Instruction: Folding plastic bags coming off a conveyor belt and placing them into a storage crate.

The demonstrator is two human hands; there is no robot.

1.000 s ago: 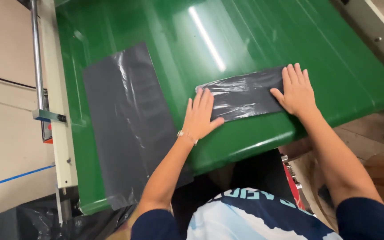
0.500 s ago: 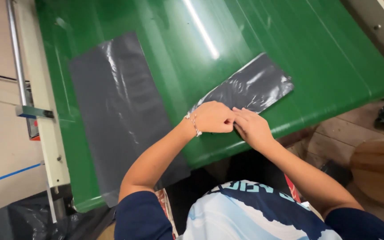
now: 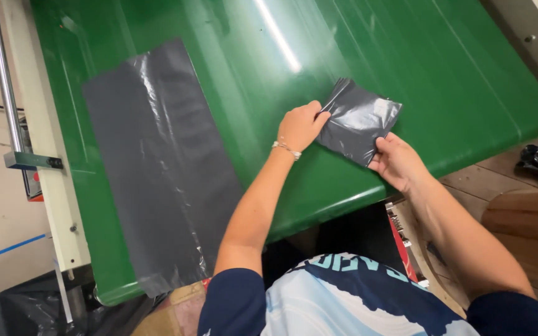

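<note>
A dark grey plastic bag, folded into a small square, lies on the green belt surface near its front edge. My left hand pinches the folded bag's left corner with closed fingers. My right hand grips its lower right edge, thumb on top. A second dark grey plastic bag lies flat and unfolded on the belt to the left, its lower end hanging over the front edge.
A cream metal frame with a steel rod runs along the belt's left side. Wooden boards and dark scraps lie on the floor at right. Black plastic is bunched at bottom left.
The bag on the right went from a flat strip under both palms to a small folded square. Both hands now hold its edges, left at the corner, right at the lower side.
</note>
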